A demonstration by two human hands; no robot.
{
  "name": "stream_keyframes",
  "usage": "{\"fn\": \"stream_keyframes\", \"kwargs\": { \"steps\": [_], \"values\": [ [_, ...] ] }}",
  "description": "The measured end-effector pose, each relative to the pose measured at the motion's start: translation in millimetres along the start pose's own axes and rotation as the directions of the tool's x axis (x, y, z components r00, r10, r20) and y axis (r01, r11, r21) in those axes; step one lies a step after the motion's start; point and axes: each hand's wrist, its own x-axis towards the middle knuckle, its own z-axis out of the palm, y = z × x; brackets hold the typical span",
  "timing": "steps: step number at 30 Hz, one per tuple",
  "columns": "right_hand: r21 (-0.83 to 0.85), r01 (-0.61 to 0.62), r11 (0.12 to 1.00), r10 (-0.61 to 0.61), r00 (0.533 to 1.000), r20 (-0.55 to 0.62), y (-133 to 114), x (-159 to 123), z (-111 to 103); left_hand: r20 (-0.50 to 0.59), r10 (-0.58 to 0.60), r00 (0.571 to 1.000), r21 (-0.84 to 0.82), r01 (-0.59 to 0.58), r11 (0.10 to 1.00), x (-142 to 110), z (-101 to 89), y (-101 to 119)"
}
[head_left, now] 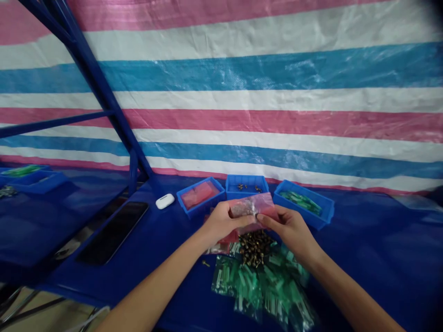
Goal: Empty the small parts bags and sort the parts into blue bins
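Between both hands is a pink translucent plastic bag point(254, 205), held above the table. My left hand point(226, 220) grips its left side, thumb laid across the front. My right hand point(289, 226) pinches the right side, with thumb and finger near the bag's middle. A small dark item shows at the right thumb tip, too small to name. Below the hands lies a heap of brass-coloured screws point(256, 249). Small clear bags with green contents point(259, 290) spread in front of the heap. More pink bags point(221, 244) lie partly hidden under my left hand.
Three blue bins stand behind: one with pink bags point(199, 194), one with a few brass screws point(242, 186), one with green packets point(301, 202). A white earbud case point(165, 201) and a black phone point(114, 233) lie left. One loose screw point(206, 263) lies near my left forearm.
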Motion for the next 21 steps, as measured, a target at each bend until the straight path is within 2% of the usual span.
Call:
{"fn": "stream_keyframes", "kwargs": {
  "steps": [5,8,11,14,17,19,21],
  "values": [
    [0.034,0.075,0.997,-0.068,0.984,-0.162,-10,-5,4,0.137,-0.087,0.987,-0.074,0.098,0.992,-6,-5.5,3],
    [0.08,0.096,0.992,-0.08,0.98,-0.182,-13,-7,7,0.226,-0.139,0.964,0.112,0.116,0.987,-10,-7.2,9],
    [0.058,0.051,0.997,-0.045,0.993,-0.105,-14,-8,11,0.285,-0.175,0.942,0.287,0.091,0.954,-13,-4.8,13],
    [0.036,0.031,0.999,-0.031,0.999,-0.012,-12,-9,14,0.222,-0.106,0.969,0.305,0.034,0.952,-12,-1.2,12],
    [0.013,0.045,0.999,-0.046,0.996,0.075,-8,-9,17,0.105,-0.051,0.993,0.224,0.027,0.974,-7,-0.5,6],
    [-0.035,0.059,0.998,-0.055,0.995,0.088,-4,-8,17,0.018,-0.035,0.999,0.148,0.032,0.988,-4,-1.1,3],
    [-0.065,0.073,0.995,-0.069,0.996,0.056,-2,-7,16,-0.008,-0.018,1.0,0.085,0.019,0.996,-3,-1.4,2]
  ]
}}
